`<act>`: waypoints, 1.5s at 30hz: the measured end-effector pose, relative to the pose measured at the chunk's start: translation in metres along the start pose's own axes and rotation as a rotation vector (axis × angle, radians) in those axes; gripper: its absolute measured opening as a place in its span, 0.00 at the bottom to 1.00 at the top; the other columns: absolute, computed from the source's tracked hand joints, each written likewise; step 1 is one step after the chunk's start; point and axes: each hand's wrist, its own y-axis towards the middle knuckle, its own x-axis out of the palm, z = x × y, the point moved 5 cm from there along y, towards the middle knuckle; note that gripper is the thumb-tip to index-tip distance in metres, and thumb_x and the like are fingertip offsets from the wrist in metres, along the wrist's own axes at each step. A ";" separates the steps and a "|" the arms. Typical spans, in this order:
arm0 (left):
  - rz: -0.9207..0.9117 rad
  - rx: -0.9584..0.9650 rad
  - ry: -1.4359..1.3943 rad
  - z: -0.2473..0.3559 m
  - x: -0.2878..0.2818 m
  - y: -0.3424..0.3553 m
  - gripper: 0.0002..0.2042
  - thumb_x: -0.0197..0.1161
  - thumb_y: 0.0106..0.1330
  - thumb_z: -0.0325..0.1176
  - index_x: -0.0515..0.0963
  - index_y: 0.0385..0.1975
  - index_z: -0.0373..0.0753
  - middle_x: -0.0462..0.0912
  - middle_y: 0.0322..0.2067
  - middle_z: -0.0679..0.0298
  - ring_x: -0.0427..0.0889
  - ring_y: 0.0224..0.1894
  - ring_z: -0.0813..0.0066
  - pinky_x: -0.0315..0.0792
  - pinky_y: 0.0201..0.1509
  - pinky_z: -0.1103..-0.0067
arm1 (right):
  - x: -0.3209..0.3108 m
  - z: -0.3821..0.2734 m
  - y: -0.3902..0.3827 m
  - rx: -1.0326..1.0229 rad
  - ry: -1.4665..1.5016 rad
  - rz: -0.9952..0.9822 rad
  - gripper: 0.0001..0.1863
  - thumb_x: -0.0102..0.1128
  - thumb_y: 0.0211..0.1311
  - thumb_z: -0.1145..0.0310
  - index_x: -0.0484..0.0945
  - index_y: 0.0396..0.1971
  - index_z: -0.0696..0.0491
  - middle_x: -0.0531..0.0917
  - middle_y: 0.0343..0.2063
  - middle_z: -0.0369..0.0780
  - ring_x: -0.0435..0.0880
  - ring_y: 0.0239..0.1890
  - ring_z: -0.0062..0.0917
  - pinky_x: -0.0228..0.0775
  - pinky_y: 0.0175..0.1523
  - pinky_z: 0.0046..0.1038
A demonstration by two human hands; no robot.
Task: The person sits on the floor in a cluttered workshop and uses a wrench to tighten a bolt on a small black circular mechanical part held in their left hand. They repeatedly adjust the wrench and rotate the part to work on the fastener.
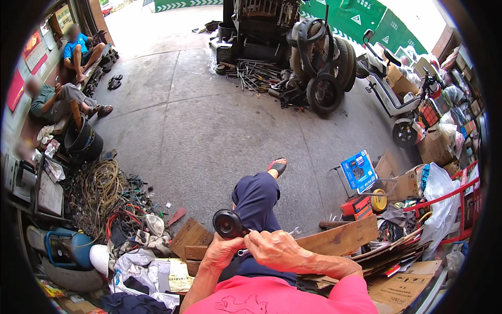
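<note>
My left hand (pixel 222 252) is closed around a black round part (pixel 228 224) that looks like a vehicle horn, its disc face upward, above my lap. My right hand (pixel 277 251) is closed beside it, thumb and fingertips pinched at the part's side; anything tiny between them is hidden. A silver combination wrench (pixel 297 231) shows at both sides of my right hand, its open end to the right and its ring end near my left hand; the middle is covered by the fingers. My legs in dark trousers (pixel 256 196) are crossed below.
Wooden boards (pixel 340 236) lie right of my lap, near a blue box (pixel 359 171). Tangled cables (pixel 104 188) are heaped at left beside a black bucket (pixel 83 141). Two people sit along the left wall. Tyres (pixel 325 94), metal rods and a white scooter (pixel 389 97) stand farther off.
</note>
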 end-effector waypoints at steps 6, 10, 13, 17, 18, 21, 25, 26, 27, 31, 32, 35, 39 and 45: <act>0.116 0.170 0.217 0.023 0.022 -0.008 0.14 0.65 0.53 0.18 0.81 0.40 0.34 0.84 0.35 0.65 0.81 0.37 0.80 0.75 0.44 0.80 | -0.003 0.001 0.004 0.143 0.045 0.140 0.15 0.62 0.49 0.68 0.75 0.36 0.58 0.68 0.22 0.36 0.75 0.19 0.20 0.67 0.19 0.24; 0.212 0.242 0.425 0.038 0.026 -0.011 0.09 0.62 0.53 0.20 0.81 0.34 0.33 0.83 0.30 0.68 0.79 0.31 0.85 0.72 0.36 0.85 | 0.002 0.000 0.008 0.259 0.105 0.194 0.15 0.60 0.50 0.69 0.75 0.38 0.60 0.70 0.23 0.37 0.77 0.19 0.22 0.67 0.18 0.24; 0.237 0.291 0.560 0.049 0.031 -0.014 0.06 0.61 0.53 0.20 0.81 0.30 0.32 0.82 0.26 0.70 0.77 0.27 0.87 0.70 0.30 0.86 | 0.005 -0.004 0.008 0.320 0.124 0.238 0.15 0.59 0.51 0.70 0.74 0.39 0.60 0.70 0.24 0.38 0.77 0.19 0.22 0.66 0.18 0.24; 0.263 0.321 0.614 0.057 0.033 -0.014 0.05 0.60 0.52 0.21 0.81 0.28 0.33 0.81 0.24 0.71 0.75 0.26 0.88 0.69 0.29 0.85 | 0.006 -0.004 0.005 0.333 0.192 0.305 0.17 0.61 0.50 0.71 0.74 0.41 0.59 0.70 0.24 0.38 0.78 0.19 0.23 0.66 0.18 0.25; 0.257 0.306 0.620 0.058 0.033 -0.014 0.06 0.60 0.51 0.19 0.80 0.29 0.32 0.82 0.26 0.70 0.77 0.27 0.87 0.71 0.30 0.85 | 0.006 -0.003 0.004 0.332 0.197 0.321 0.16 0.61 0.50 0.71 0.74 0.40 0.59 0.70 0.24 0.38 0.78 0.19 0.23 0.66 0.18 0.26; 0.250 0.296 0.641 0.062 0.037 -0.015 0.08 0.58 0.50 0.17 0.80 0.31 0.30 0.82 0.28 0.68 0.78 0.28 0.86 0.72 0.32 0.85 | 0.004 0.001 0.004 0.356 0.245 0.352 0.14 0.62 0.49 0.72 0.74 0.38 0.56 0.72 0.24 0.38 0.78 0.19 0.26 0.67 0.19 0.28; 0.263 0.369 0.678 0.067 0.045 -0.017 0.07 0.58 0.50 0.21 0.79 0.29 0.32 0.81 0.25 0.69 0.74 0.24 0.88 0.69 0.28 0.85 | 0.001 0.006 0.009 0.448 0.359 0.345 0.10 0.63 0.50 0.74 0.75 0.33 0.52 0.74 0.24 0.37 0.78 0.20 0.31 0.69 0.21 0.30; 0.264 0.384 0.687 0.068 0.046 -0.017 0.07 0.58 0.50 0.20 0.79 0.29 0.32 0.81 0.25 0.69 0.74 0.24 0.88 0.70 0.28 0.85 | -0.001 0.004 0.010 0.468 0.365 0.346 0.09 0.63 0.51 0.74 0.75 0.33 0.52 0.75 0.24 0.37 0.79 0.21 0.32 0.69 0.22 0.30; 0.261 0.380 0.660 0.068 0.046 -0.017 0.07 0.58 0.50 0.20 0.79 0.29 0.32 0.81 0.25 0.69 0.74 0.24 0.87 0.70 0.28 0.85 | -0.002 0.004 0.010 0.487 0.372 0.347 0.09 0.63 0.51 0.74 0.75 0.33 0.53 0.75 0.24 0.38 0.79 0.21 0.33 0.70 0.22 0.31; 0.232 0.320 0.489 0.065 0.040 -0.016 0.08 0.59 0.50 0.19 0.79 0.30 0.32 0.82 0.25 0.67 0.75 0.25 0.86 0.70 0.30 0.85 | -0.002 0.013 0.006 0.525 0.850 0.484 0.04 0.62 0.57 0.72 0.77 0.31 0.55 0.75 0.22 0.37 0.77 0.21 0.27 0.68 0.24 0.26; 0.222 0.293 0.432 0.064 0.038 -0.016 0.08 0.59 0.49 0.19 0.80 0.31 0.32 0.82 0.26 0.66 0.76 0.25 0.86 0.70 0.30 0.85 | -0.002 0.019 0.004 0.540 1.101 0.526 0.05 0.60 0.61 0.71 0.77 0.30 0.57 0.75 0.21 0.36 0.76 0.21 0.23 0.67 0.24 0.24; 0.177 0.236 0.291 0.059 0.033 -0.019 0.11 0.59 0.50 0.19 0.80 0.34 0.30 0.83 0.28 0.62 0.78 0.27 0.82 0.70 0.31 0.86 | -0.008 0.045 -0.015 0.638 1.905 0.377 0.21 0.42 0.73 0.56 0.79 0.37 0.58 0.78 0.26 0.41 0.75 0.26 0.21 0.65 0.31 0.21; 0.087 0.107 0.187 0.050 0.035 -0.021 0.16 0.58 0.50 0.19 0.79 0.41 0.30 0.83 0.33 0.61 0.78 0.27 0.81 0.73 0.32 0.85 | -0.032 0.051 -0.005 0.945 2.254 1.138 0.23 0.36 0.75 0.53 0.72 0.53 0.55 0.77 0.32 0.44 0.74 0.33 0.31 0.64 0.43 0.38; 0.094 0.063 -0.056 0.034 0.044 -0.029 0.16 0.57 0.50 0.16 0.76 0.41 0.25 0.79 0.26 0.58 0.71 0.24 0.76 0.66 0.31 0.76 | 0.000 0.059 -0.062 0.928 1.576 1.156 0.22 0.44 0.74 0.56 0.78 0.43 0.62 0.71 0.23 0.32 0.67 0.21 0.12 0.66 0.29 0.20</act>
